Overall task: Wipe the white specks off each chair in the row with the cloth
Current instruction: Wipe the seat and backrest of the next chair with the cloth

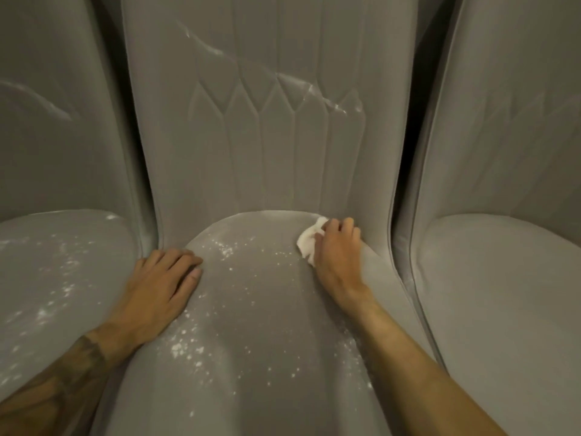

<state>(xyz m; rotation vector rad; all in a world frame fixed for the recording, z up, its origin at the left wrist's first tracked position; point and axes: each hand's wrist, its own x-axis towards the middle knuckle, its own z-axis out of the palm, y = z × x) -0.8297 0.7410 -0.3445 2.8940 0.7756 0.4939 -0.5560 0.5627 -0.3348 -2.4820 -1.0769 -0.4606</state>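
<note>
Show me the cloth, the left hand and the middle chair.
cloth (309, 243): head view, on the bunched white fold that shows.
left hand (163, 284): head view, on the back of the hand.
middle chair (261, 309): head view, on the grey centre of its seat.

Apart from the task's things we make out only two dark gaps, the left gap (114, 58) and the right gap (435, 42), flanking the back of the middle chair (283, 168) and narrowing downward toward its seat, their insides too shadowed to read.
</note>
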